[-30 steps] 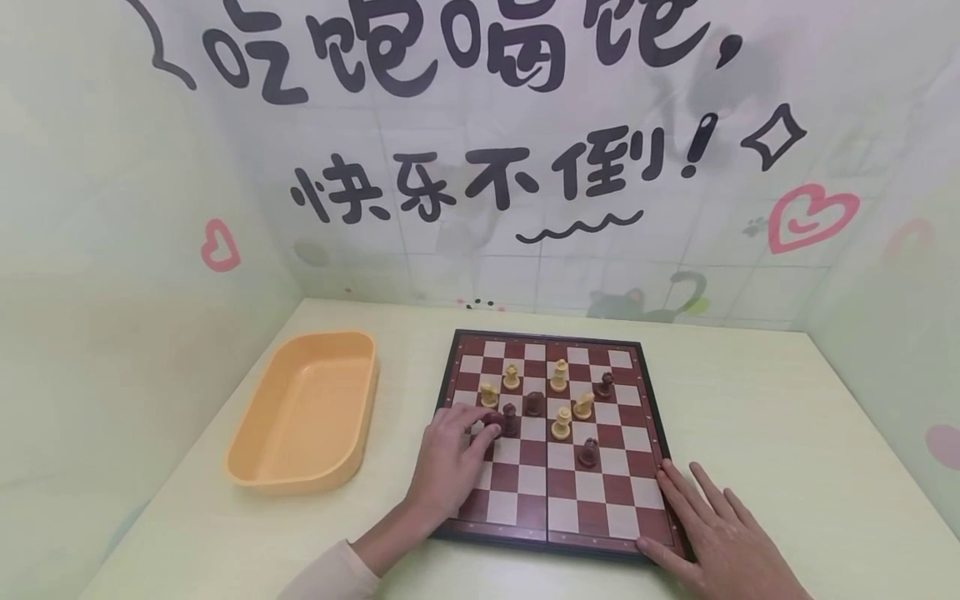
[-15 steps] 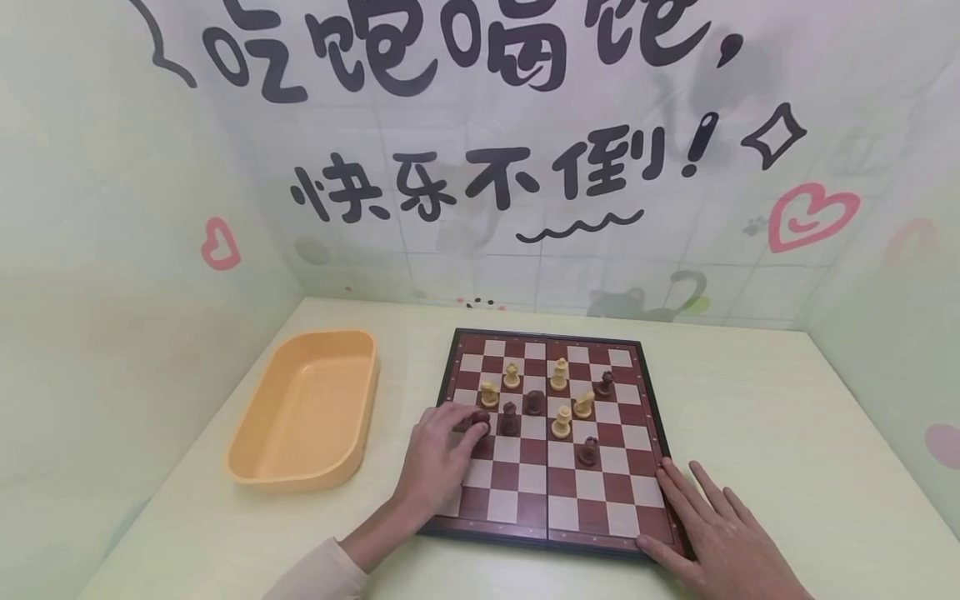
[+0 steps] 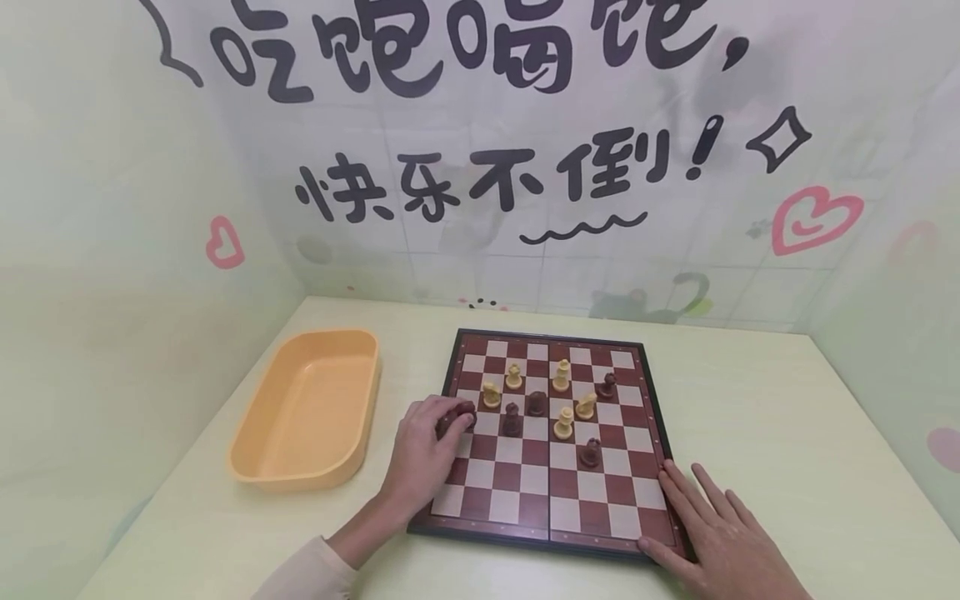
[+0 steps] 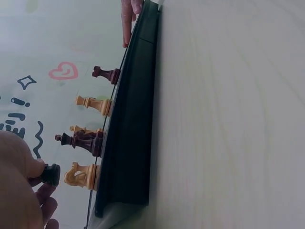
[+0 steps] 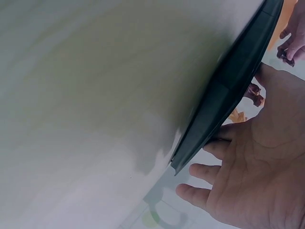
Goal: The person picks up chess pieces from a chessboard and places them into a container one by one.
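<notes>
The left hand (image 4: pixel 19 183) pinches 1 dark chess piece (image 4: pixel 51 175) near a pale knight (image 4: pixel 82 176) on the board (image 4: pixel 128 124).

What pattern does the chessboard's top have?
Reddish-brown and whitish checks; the chessboard shows best in the head view.

place: booth-like, room type unclear | printed sheets (image 3: pixel 465 279): back and both sides, lettering (image 3: pixel 507 182), pink hearts (image 3: pixel 816 225) | pale table (image 3: pixel 765 400): enclosed between them

Shows an orange, round-cornered tray (image 3: pixel 315 408) on the left of the pale worktop (image 3: pixel 787 408). Bears, on the whitish backdrop (image 3: pixel 450 271), bold black Chinese lettering (image 3: pixel 501 156) in two rows, a wavy line (image 3: pixel 583 226) beneath and a star outline (image 3: pixel 780 140) alongside. Adds a small pink heart (image 3: pixel 225 242) at left, a larger heart (image 3: pixel 817 221) at right, a grey cat-like shape (image 3: pixel 618 304) low down.
</notes>
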Demonstrator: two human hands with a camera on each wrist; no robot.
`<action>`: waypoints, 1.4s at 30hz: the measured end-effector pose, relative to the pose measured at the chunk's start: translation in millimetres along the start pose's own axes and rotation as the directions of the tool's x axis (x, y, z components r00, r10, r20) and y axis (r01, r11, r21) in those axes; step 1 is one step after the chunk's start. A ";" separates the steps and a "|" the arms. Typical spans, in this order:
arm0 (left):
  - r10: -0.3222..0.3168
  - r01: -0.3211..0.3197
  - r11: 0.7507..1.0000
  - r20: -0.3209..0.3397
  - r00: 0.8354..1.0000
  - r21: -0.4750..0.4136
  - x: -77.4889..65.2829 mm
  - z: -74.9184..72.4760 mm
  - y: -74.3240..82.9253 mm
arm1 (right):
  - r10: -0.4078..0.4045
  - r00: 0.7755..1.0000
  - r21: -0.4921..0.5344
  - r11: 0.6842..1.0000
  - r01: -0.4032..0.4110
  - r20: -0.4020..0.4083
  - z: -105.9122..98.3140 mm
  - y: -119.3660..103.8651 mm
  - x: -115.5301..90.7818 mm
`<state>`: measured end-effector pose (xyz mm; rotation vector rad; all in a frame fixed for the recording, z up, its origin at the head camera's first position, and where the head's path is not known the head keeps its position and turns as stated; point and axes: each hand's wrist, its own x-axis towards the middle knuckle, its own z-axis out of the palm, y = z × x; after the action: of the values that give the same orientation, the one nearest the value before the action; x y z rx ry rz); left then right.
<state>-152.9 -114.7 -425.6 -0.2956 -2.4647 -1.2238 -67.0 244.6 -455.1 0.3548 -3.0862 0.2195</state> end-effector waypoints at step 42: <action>-0.058 0.071 0.994 -0.152 0.987 0.081 17.8 -66.3 -43.7 | -0.012 0.998 0.019 1.000 0.013 -0.057 8.0 3.6 0.2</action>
<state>-168.6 -193.6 -413.0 -0.0966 -2.4053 -1.1186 -68.1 246.9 -463.4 0.3614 -3.0267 0.2544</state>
